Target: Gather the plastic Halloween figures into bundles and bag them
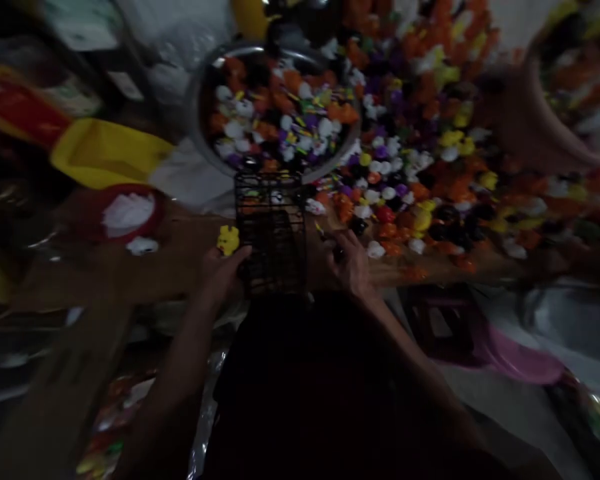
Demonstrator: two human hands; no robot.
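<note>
Head-worn view, facing forward and down, bench [175, 272] near

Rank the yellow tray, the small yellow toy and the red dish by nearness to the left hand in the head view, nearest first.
1. Small yellow toy: held in the left hand.
2. Red dish: to the hand's left.
3. Yellow tray: beyond the dish.

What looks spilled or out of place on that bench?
Small colored figures lie heaped loose right of the metal bowl, possibly spilled, unlike those inside it. One white piece sits alone beside the red dish.
</note>
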